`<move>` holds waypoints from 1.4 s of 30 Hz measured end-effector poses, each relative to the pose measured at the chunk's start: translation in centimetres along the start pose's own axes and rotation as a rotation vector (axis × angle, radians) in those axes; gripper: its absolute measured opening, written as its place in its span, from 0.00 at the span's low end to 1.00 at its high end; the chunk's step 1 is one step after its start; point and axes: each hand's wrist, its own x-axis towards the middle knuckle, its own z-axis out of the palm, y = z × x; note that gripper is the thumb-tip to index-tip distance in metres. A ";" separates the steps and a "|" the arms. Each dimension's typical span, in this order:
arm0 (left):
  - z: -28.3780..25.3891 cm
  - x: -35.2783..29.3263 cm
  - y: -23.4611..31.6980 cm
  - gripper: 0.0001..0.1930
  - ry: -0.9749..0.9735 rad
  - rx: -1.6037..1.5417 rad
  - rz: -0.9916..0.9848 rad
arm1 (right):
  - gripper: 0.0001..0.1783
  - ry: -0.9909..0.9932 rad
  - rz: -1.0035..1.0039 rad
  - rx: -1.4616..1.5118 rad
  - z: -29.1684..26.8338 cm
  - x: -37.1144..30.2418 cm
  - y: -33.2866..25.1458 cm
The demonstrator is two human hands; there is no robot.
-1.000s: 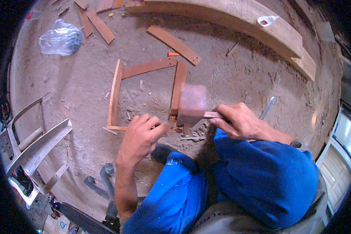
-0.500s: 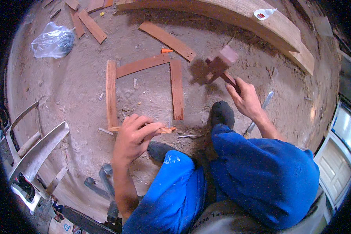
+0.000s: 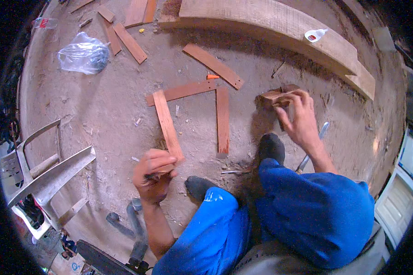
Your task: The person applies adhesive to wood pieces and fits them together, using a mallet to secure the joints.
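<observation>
Currently, two bare hands are seen at work over a dirt floor. The left hand is placed at the lower end of a tilted wooden strip; its fingers are curled inward, but whether the wood is pinched cannot be told, the fingertips being partly hidden. The strip's upper end is laid across a second strip, near that piece's left end. Just below the right end of the second strip, a third strip is set, pointed toward the person, so that a three-sided outline is formed, its near side open.

The right hand is bent at a brown mallet, low over the ground; thumb and fingers are curved with a gap between them, and a firm hold cannot be made out. Beside the right forearm a flat metal blade is noted. A thin metal rod is laid on the dirt between the feet.

Farther off, a loose strip with holes at one end is found near an orange cap. A white bottle is rested on a thick beam. At upper left, a clear plastic bag is seen near more strips.
</observation>
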 end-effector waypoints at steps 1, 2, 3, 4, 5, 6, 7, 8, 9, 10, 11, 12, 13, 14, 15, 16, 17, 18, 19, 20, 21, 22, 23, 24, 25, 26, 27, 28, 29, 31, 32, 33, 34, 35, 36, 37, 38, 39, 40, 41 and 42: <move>0.1 -0.3 -0.3 0.14 0.120 -0.116 -0.060 | 0.21 -0.052 -0.102 0.063 0.7 0.0 -0.5; -0.3 0.2 -0.6 0.14 0.235 -0.229 -0.093 | 0.21 -0.077 -0.208 0.125 1.3 0.6 -1.1; -0.2 -0.2 -1.7 0.11 0.252 -0.259 -0.092 | 0.23 -0.160 -0.315 0.115 2.7 0.1 -0.5; -0.5 0.1 -1.8 0.09 0.268 -0.274 -0.064 | 0.26 -0.226 -0.407 0.014 4.1 0.0 -0.4; -2.5 -0.7 0.2 0.09 0.312 -0.216 -0.045 | 0.28 -0.240 -0.594 -0.019 4.6 1.0 -3.5; -2.0 -0.5 -0.1 0.11 0.342 -0.235 -0.088 | 0.29 -0.380 -0.649 -0.001 5.1 1.3 -3.8; -3.4 -1.0 2.6 0.13 0.401 -0.170 -0.138 | 0.30 -0.330 -0.826 -0.037 5.4 2.3 -5.7; -2.9 -0.5 1.2 0.18 0.409 -0.335 -0.146 | 0.28 -0.306 -0.920 -0.168 6.3 3.3 -5.8; -2.5 0.7 0.0 0.24 0.497 -0.433 -0.190 | 0.29 -0.288 -0.939 -0.221 6.8 5.2 -6.2; -3.2 -0.8 -0.4 0.24 0.527 -0.385 -0.166 | 0.30 -0.345 -0.995 -0.210 8.2 5.2 -7.5; -4.5 -1.6 -0.8 0.25 0.566 -0.441 -0.204 | 0.29 -0.362 -1.063 -0.250 9.5 5.5 -8.2; -4.4 -1.9 -1.3 0.26 0.589 -0.525 -0.250 | 0.28 -0.395 -1.107 -0.312 10.3 5.6 -7.0; -4.7 -2.2 -2.1 0.26 0.588 -0.529 -0.227 | 0.28 -0.375 -1.108 -0.327 10.7 6.0 -6.7; -5.0 -2.2 -2.8 0.23 0.598 -0.664 -0.200 | 0.26 -0.391 -1.120 -0.311 11.3 6.4 -6.4; -5.0 -2.1 -3.2 0.21 0.604 -0.803 -0.179 | 0.23 -0.413 -1.131 -0.295 11.4 6.9 -6.3; -5.1 -2.5 -3.3 0.21 0.596 -0.808 -0.163 | 0.23 -0.399 -1.126 -0.308 11.8 7.3 -6.3; -5.6 -3.1 -3.1 0.21 0.647 -0.833 -0.195 | 0.21 -0.367 -1.214 -0.374 12.2 7.6 -6.4; -5.6 -2.9 -3.2 0.22 0.688 -0.880 -0.224 | 0.18 -0.342 -1.289 -0.463 12.1 8.2 -5.8; -5.7 -2.3 -2.6 0.23 0.671 -0.881 -0.233 | 0.15 -0.185 -1.336 -0.289 12.7 8.6 -5.0; -6.1 -2.3 -2.3 0.23 0.653 -0.887 -0.227 | 0.15 -0.177 -1.322 -0.300 12.7 8.6 -4.8; -6.4 -2.3 -2.2 0.23 0.727 -0.893 -0.268 | 0.14 -0.209 -1.288 -0.354 12.7 8.7 -4.6; -6.8 -1.8 -2.0 0.23 0.792 -0.908 -0.313 | 0.13 -0.247 -1.242 -0.417 11.2 8.8 -5.4; -7.4 -1.0 -1.6 0.23 0.760 -0.929 -0.310 | 0.13 -0.404 -1.171 -0.474 9.3 9.0 -6.0; -7.8 -0.2 -0.4 0.22 0.730 -0.903 -0.368 | 0.13 -0.406 -1.131 -0.499 8.9 8.9 -5.0; -8.4 0.6 0.6 0.20 0.709 -0.861 -0.422 | 0.14 -0.460 -1.050 -0.427 9.0 9.3 -4.4; -9.2 1.3 1.1 0.20 0.680 -0.875 -0.418 | 0.15 -0.509 -0.967 -0.356 8.9 9.6 -3.6; -10.3 1.2 1.6 0.20 0.584 -0.826 -0.464 | 0.15 -0.504 -0.960 -0.367 7.2 10.0 -4.2; -11.0 1.3 2.2 0.19 0.486 -0.771 -0.509 | 0.16 -0.643 -0.914 -0.278 4.3 10.8 -5.4; -10.9 2.2 3.5 0.18 0.465 -0.731 -0.570 | 0.17 -0.780 -0.848 -0.193 2.0 10.8 -5.5; -10.5 3.8 4.3 0.18 0.353 -0.638 -0.588 | 0.17 -0.877 -0.709 -0.115 2.6 12.0 -3.2; -10.4 4.3 4.7 0.18 0.278 -0.534 -0.608 | 0.17 -0.856 -0.752 -0.130 0.0 12.0 -3.9; -10.4 4.9 5.3 0.18 0.268 -0.554 -0.600 | 0.16 -0.831 -0.795 -0.142 -2.4 11.9 -4.7; -10.2 5.7 6.1 0.19 0.105 -0.338 -0.670 | 0.16 -0.806 -0.838 -0.155 -5.0 11.8 -5.5; -9.6 7.2 6.9 0.20 -0.067 -0.117 -0.717 | 0.16 -0.795 -0.835 -0.165 -5.2 12.5 -4.8; -8.4 8.5 7.6 0.20 -0.084 -0.139 -0.703 | 0.16 -0.788 -0.831 -0.173 -5.4 12.8 -3.9; -8.1 9.0 8.3 0.22 -0.083 0.008 -0.653 | 0.16 -0.761 -0.852 -0.135 -7.1 13.3 -5.9; -7.8 9.0 8.6 0.24 -0.087 0.160 -0.606 | 0.16 -0.772 -0.864 -0.129 -7.8 14.2 -7.0; -7.5 9.2 7.2 0.24 -0.045 0.127 -0.559 | 0.19 -0.860 -0.735 -0.120 -8.2 14.8 -8.0; -8.1 8.1 5.6 0.25 0.026 0.116 -0.549 | 0.21 -0.902 -0.694 -0.067 -8.3 15.3 -9.9; -7.7 8.0 5.9 0.25 0.036 0.130 -0.520 | 0.23 -0.930 -0.607 -0.029 -9.4 15.2 -10.6; -7.2 9.2 6.8 0.24 0.038 0.128 -0.488 | 0.23 -0.858 -0.640 -0.001 -11.3 15.0 -10.1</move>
